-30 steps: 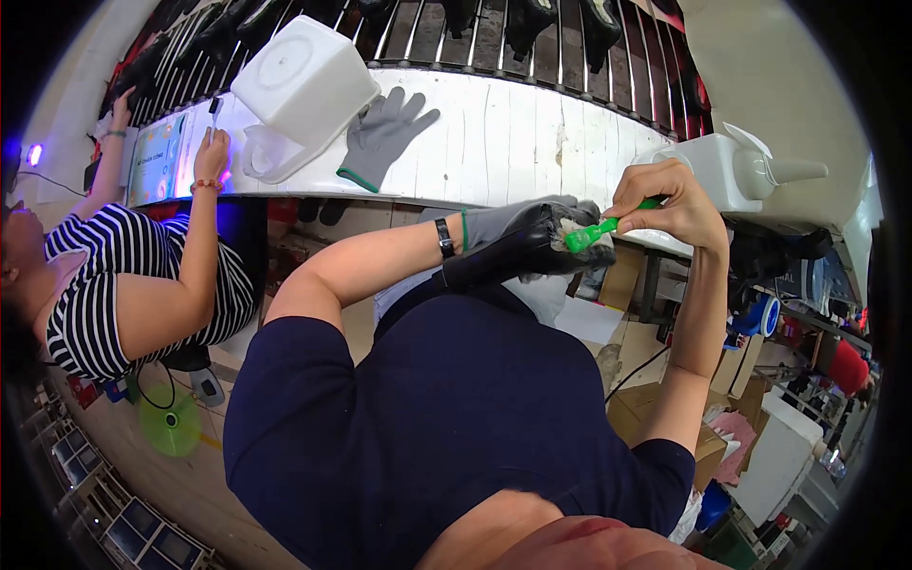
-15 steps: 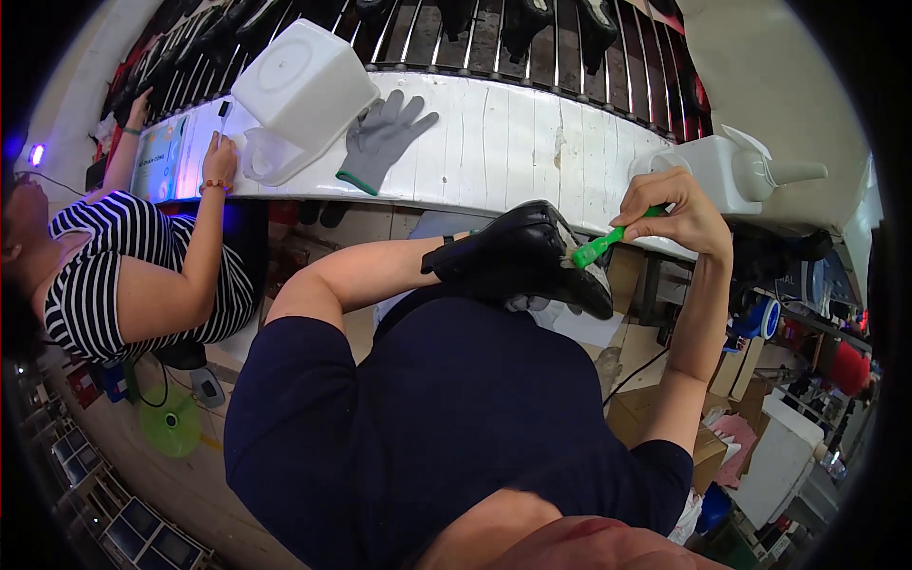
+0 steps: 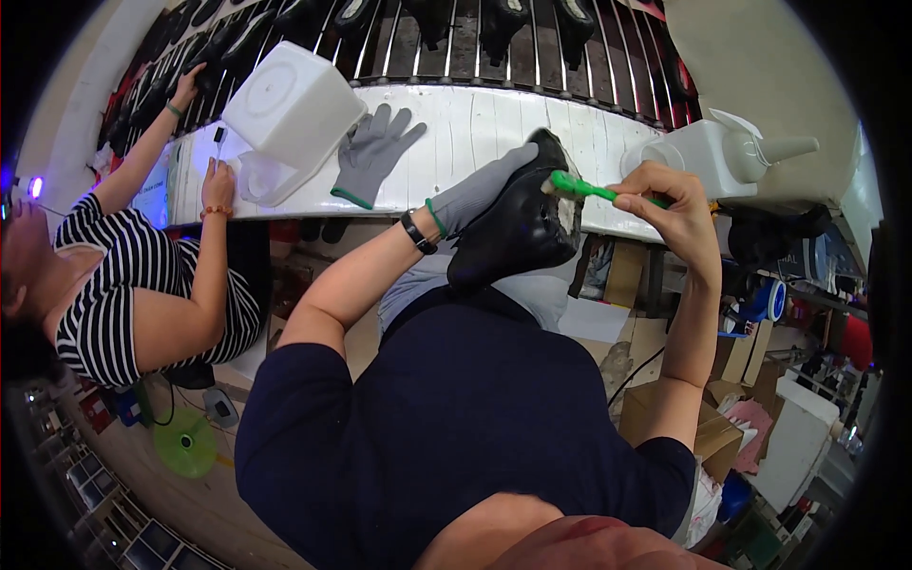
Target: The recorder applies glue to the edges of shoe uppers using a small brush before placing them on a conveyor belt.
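Observation:
My left hand (image 3: 483, 193) wears a grey glove with a green cuff and grips a black shoe (image 3: 508, 233) above my lap, at the near edge of the white bench. The shoe is tilted, and its pale, rough underside faces right. Bare and pinched, my right hand (image 3: 673, 204) holds a green-handled brush (image 3: 591, 188). The brush head lies at the border between the shoe's black side and pale underside. Some left fingers are hidden behind the shoe.
A spare grey glove (image 3: 372, 157) lies on the white bench (image 3: 456, 142) beside a cut white plastic jug (image 3: 285, 100). Another white container (image 3: 698, 157) stands at the right. Beyond, a roller conveyor (image 3: 461, 47) carries black shoes. At left, a co-worker (image 3: 161, 304) holds a small brush.
The shoe has turned and risen, so my gloved left hand now shows. My right hand has shifted slightly left, and the brush has swung from slanting down to pointing left.

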`<state>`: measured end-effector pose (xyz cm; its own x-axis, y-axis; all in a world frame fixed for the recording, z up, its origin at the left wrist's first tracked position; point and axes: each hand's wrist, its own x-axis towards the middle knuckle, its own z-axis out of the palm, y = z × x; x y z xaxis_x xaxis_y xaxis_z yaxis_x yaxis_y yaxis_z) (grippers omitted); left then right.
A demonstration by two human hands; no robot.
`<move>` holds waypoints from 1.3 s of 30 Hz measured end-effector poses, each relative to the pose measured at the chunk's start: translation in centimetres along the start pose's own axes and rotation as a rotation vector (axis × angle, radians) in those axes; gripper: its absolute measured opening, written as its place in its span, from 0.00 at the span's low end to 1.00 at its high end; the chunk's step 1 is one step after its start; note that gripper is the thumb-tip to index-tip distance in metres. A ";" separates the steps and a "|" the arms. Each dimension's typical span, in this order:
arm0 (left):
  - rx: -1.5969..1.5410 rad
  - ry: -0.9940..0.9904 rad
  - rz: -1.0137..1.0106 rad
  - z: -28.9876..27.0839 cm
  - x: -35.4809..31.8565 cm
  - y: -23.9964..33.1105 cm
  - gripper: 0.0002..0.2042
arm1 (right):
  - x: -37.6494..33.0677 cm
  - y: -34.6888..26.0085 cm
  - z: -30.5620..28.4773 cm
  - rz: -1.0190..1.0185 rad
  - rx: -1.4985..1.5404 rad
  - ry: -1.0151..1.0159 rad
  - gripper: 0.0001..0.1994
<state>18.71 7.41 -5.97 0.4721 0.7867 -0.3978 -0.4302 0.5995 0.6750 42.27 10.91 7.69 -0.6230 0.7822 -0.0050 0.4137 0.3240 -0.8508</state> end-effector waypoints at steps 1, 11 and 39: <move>-0.001 0.058 0.059 -0.3 0.2 0.1 0.26 | -0.3 0.2 -0.5 0.002 -0.002 0.009 0.04; 0.093 0.219 0.146 0.7 -2.1 2.9 0.27 | -1.1 -0.3 -0.5 -0.138 0.112 -0.169 0.07; 0.068 0.297 0.471 0.2 -2.9 2.6 0.22 | -3.3 3.3 -3.8 0.255 -0.110 0.333 0.07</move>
<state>16.42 6.63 -2.94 -0.0006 0.9808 -0.1950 -0.4873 0.1700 0.8565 48.21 11.47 6.94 -0.2504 0.9679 -0.0225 0.6064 0.1387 -0.7829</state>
